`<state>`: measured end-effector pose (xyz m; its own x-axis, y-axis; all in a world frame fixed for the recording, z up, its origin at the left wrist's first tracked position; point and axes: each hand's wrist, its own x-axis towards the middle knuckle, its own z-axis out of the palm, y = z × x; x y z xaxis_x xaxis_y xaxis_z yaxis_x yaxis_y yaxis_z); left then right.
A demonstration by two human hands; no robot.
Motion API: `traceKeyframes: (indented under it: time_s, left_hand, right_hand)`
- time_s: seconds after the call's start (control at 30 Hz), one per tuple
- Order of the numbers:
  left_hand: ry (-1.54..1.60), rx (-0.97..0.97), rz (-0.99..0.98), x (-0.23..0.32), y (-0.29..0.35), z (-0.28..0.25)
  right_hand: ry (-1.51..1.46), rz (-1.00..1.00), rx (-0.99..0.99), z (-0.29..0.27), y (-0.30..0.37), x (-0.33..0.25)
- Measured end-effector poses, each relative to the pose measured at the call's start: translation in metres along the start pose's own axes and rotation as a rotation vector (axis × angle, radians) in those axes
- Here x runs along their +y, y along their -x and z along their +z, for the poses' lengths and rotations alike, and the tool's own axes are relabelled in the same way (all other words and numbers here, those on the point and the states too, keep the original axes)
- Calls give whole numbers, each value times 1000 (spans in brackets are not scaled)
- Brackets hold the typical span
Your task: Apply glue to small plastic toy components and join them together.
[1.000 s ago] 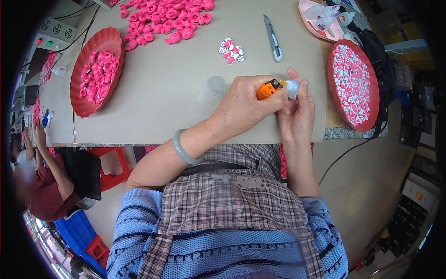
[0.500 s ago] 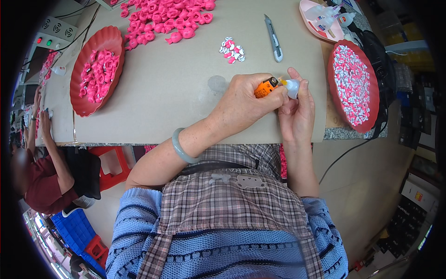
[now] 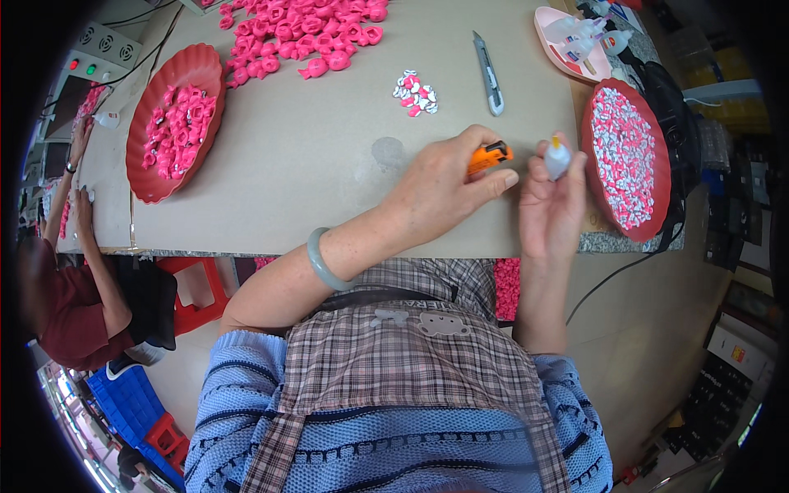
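My left hand (image 3: 436, 193), with a pale bangle on its wrist, is closed around an orange lighter (image 3: 486, 160) with a dark top. To its right, my right hand (image 3: 549, 205) pinches a small white glue bottle (image 3: 557, 162) upright, its yellow tip pointing away from me. A gap separates the lighter and the bottle. Beyond my hands lie a small heap of pink and white pieces (image 3: 415, 93) and a grey box cutter (image 3: 488, 74). Whether the lighter burns cannot be seen.
A red scalloped tray (image 3: 141, 177) of pink parts stands left, another red tray (image 3: 597, 177) of pink-white pieces right. Pink figures (image 3: 304, 37) pile at the back. A pink dish (image 3: 549, 49) holds more bottles. A co-worker's arm (image 3: 90, 238) reaches in at far left.
My hands have drawn apart. The glue bottle moved right, away from the lighter, which was beside its yellow tip before. The lighter has turned in my left hand.
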<state>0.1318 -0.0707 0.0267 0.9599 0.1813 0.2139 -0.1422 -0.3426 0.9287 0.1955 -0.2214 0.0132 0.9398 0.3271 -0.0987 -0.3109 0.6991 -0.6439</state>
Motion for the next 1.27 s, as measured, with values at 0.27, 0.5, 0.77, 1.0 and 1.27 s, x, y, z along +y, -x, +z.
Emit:
traceKeyframes:
  time_s: [0.27, 0.5, 0.77, 1.0, 1.27]
  left_hand:
    - [-247, -114, 265, -9, -19, 30]
    - [-555, 78, 444, -17, -28, -10]
    - [-892, -36, 289, -50, -45, -63]
    - [-841, -198, 468, -56, -68, -64]
    - [-862, -266, 557, -59, -75, -67]
  right_hand:
    - [-170, -51, -88, 11, 12, -30]
    - [-147, -32, -149, 9, 16, -28]
    - [-26, 34, -129, 17, 10, -11]
    - [6, 40, -99, 27, 5, -5]
    - [20, 72, -172, 25, -6, 5]
